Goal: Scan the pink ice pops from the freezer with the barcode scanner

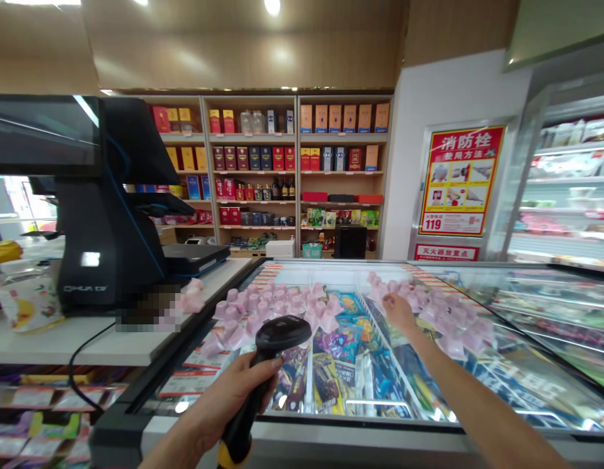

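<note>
My left hand (243, 385) is wrapped round the handle of a black and yellow barcode scanner (282, 331), its head tilted up over the freezer's glass lid. Farther forward and to the right, my right hand (398, 310) reaches over the glass with its fingers pinched at a pink plastic cup (378, 293). The fingers partly hide that cup. More small pink cups with flared rims lie in two clusters on the glass, a left cluster (277, 301) and a right cluster (441, 309).
Under the lid of the chest freezer (380, 426) lie colourful packets (338, 342) between wire dividers. A black checkout terminal (103, 241) stands on the white counter (106, 348) at left, near another pink cup (191, 296). Shelves of boxes (262, 158) line the back.
</note>
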Demonstrator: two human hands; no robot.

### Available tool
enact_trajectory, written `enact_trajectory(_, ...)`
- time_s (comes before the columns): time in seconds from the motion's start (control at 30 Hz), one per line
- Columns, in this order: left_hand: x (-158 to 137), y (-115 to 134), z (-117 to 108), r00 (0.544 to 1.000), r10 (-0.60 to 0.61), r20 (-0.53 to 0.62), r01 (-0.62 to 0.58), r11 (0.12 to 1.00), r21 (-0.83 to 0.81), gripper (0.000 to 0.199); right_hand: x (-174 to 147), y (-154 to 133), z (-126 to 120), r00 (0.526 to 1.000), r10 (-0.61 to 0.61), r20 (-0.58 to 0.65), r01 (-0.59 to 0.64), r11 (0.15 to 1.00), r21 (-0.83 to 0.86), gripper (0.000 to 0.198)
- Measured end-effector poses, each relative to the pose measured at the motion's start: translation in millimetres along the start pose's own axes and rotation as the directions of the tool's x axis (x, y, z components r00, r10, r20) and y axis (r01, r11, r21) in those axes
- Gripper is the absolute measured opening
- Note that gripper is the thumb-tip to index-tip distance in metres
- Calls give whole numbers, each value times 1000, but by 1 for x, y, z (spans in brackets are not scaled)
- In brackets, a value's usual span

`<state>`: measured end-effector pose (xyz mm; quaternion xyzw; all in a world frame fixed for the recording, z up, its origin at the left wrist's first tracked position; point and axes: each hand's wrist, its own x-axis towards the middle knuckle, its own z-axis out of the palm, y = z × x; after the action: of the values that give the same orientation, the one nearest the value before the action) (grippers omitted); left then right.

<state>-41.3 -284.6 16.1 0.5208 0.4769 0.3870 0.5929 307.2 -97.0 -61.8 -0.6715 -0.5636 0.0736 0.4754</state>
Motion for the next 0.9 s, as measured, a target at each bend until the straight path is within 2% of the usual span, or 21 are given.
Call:
enact_trajectory(0.03, -1, 0, 0, 1000, 4, 20, -4, 1000, 5, 28, -6, -11, 0, 997, 73, 28, -78, 978, 194, 10)
enact_trajectory(0.07, -2, 1, 1, 999, 14, 40, -14, 1000, 7, 27, -13, -23, 0, 987, 137, 88, -161, 909, 385, 13)
enact_trajectory(0.13, -6, 3, 3, 996, 52, 68, -52, 999, 5, 26, -24, -48, 0, 953, 155, 261, -293, 700, 652, 17)
enact_trajectory(0.17, -8, 4, 4, 994, 69, 80, -70, 998, 3, 26, -29, -60, 0, 935, 123, 334, -337, 606, 721, 18)
enact_trajectory(0.23, -12, 8, 5, 990, 100, 101, -101, 995, 1, 26, -38, -79, 1, 900, 37, 434, -397, 481, 782, 18)
enact_trajectory(0.3, -17, 11, 6, 986, 120, 113, -121, 993, 6, 27, -44, -91, 2, 870, -34, 493, -435, 421, 796, 19)
enact_trajectory(0.37, -20, 13, 6, 986, 126, 108, -127, 992, 9, 26, -48, -98, 4, 850, -83, 520, -450, 400, 798, 20)
enact_trajectory(0.53, -27, 17, 8, 987, 113, 118, -114, 993, 7, 24, -53, -103, 8, 845, -95, 526, -434, 453, 779, 23)
enact_trajectory(0.6, -27, 18, 8, 984, 120, 133, -121, 993, 0, 24, -53, -101, 8, 871, -45, 490, -391, 539, 746, 22)
enact_trajectory(0.63, -27, 18, 8, 984, 119, 129, -119, 993, -5, 24, -53, -99, 9, 890, -15, 457, -353, 612, 708, 21)
enact_trajectory(0.7, -25, 18, 8, 989, 111, 99, -111, 994, -12, 24, -52, -92, 10, 930, 13, 366, -234, 791, 566, 18)
enact_trajectory(0.77, -22, 16, 6, 993, 99, 62, -98, 995, -16, 24, -52, -83, 14, 963, -34, 266, -62, 936, 346, 15)
enact_trajectory(0.83, -18, 12, 4, 995, 91, 39, -91, 996, -19, 24, -53, -75, 21, 971, -140, 193, 116, 985, 129, 14)
enact_trajectory(0.9, -14, 9, 3, 996, 90, 21, -89, 996, -22, 24, -55, -69, 29, 956, -239, 170, 247, 969, -26, 15)
